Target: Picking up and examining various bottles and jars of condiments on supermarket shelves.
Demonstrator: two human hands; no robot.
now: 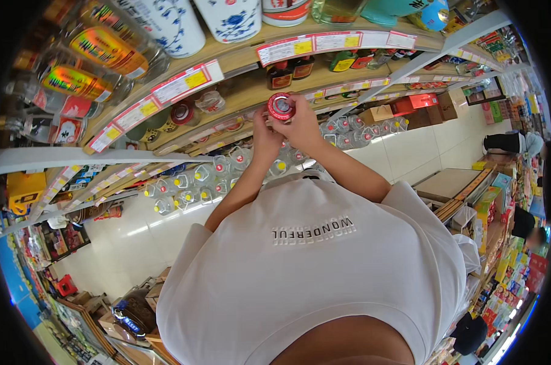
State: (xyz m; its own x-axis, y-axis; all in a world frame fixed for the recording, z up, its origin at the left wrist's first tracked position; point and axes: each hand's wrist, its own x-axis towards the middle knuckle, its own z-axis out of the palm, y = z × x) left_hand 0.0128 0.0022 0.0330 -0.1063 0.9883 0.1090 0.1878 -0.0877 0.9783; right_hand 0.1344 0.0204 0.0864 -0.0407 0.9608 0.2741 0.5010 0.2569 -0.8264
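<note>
Both my hands are raised in front of a store shelf, around a container with a round red lid [281,106]. My left hand [265,132] grips its left side, and my right hand [302,122] wraps its right side with fingers at the lid's edge. The container's body is mostly hidden by my hands. Just beyond it, two dark bottles with red labels [281,78] stand on the wooden shelf [243,93]. To the left on that shelf are a red-lidded jar [183,112] and a clear plastic-wrapped item [210,101].
The upper shelf carries glass liquor bottles [106,50] and white-and-blue containers [229,20], with price labels [184,82] along its edge. Large clear jugs [202,182] stand on the floor below. Stacked boxes [457,187] are at the right. Other people [508,143] are farther right.
</note>
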